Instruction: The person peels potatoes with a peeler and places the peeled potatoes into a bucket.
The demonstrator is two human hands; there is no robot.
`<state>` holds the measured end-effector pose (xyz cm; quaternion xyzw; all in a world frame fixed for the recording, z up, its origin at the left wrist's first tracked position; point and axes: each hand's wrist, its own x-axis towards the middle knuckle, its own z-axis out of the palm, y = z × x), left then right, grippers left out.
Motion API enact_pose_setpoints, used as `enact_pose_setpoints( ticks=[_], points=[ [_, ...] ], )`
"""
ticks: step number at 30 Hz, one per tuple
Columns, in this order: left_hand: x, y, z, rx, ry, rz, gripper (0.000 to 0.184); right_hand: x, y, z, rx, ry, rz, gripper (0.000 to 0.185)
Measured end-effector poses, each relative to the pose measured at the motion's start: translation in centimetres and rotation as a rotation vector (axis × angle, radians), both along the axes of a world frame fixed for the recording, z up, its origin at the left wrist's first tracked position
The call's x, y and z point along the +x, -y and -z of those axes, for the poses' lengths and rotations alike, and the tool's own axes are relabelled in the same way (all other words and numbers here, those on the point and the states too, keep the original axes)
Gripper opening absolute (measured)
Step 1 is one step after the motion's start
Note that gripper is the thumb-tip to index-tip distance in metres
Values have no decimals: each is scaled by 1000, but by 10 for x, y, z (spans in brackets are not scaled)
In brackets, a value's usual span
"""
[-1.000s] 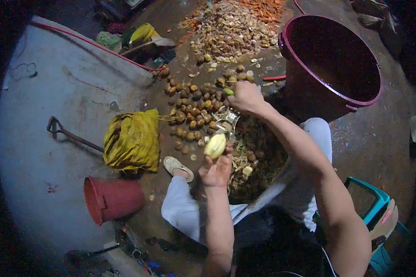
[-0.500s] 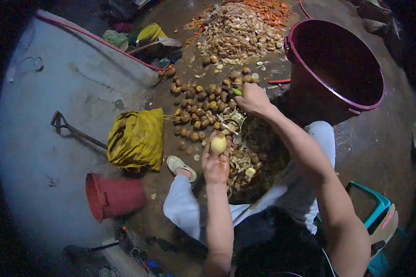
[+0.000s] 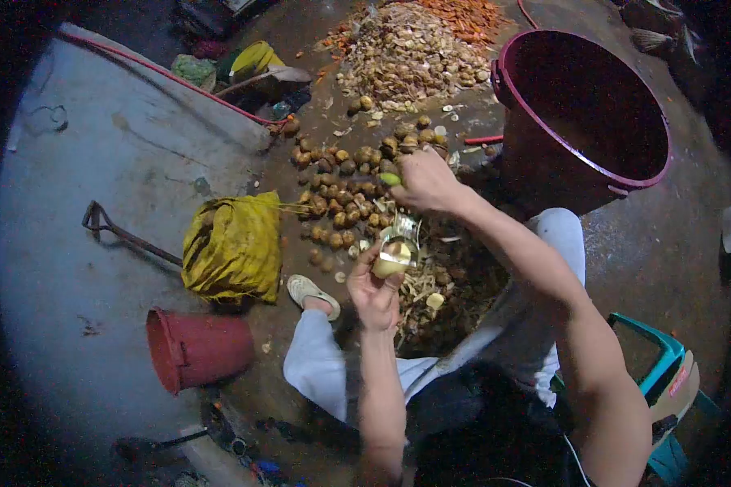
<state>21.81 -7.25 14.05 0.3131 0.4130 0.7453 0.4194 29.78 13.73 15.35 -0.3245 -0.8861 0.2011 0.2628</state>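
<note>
My left hand [image 3: 374, 296] is palm up, its fingers curled round a peeled, pale yellow potato [image 3: 390, 266]. A shiny metal piece [image 3: 401, 237] lies across the upper side of that potato; what it is fixed to I cannot make out. Above and to the right, my right hand [image 3: 426, 180] is closed on a tool with a green handle [image 3: 390, 178], whose working end is not clear. Many brown unpeeled potatoes [image 3: 341, 199] lie on the floor beyond my hands. Below them is a heap of peelings [image 3: 421, 312], with a pale cut piece [image 3: 435, 301] on it.
A big dark red tub [image 3: 536, 154] stands at the right. Piles of pale slices [image 3: 410, 61] and orange pieces [image 3: 471, 18] lie farther off. At the left are a yellow sack [image 3: 231, 247], a red bucket [image 3: 211, 349] and a shovel handle [image 3: 134, 234]. A teal-framed item [image 3: 666, 357] is at lower right.
My right hand has come down and to the left with the green-handled tool. The potato in my left hand is slightly lower, and the shiny metal piece now covers part of it.
</note>
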Motion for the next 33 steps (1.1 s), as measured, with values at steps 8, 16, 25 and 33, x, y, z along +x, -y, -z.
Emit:
enact_pose_setpoints(
  ticks=[8,16,25,33],
  points=[
    [0,-1,-6,-53,-189,-27,52,3,-2,-6,-36,85,-62,39],
    [-1,1,13,7,278,9,43,0,-9,2,-52,-18,16,36],
    [6,-2,-1,8,18,0,40,9,-3,-14,-51,144,5,34],
    [8,1,8,68,460,22,39,8,8,-26,-8,-9,-54,34]
  ],
)
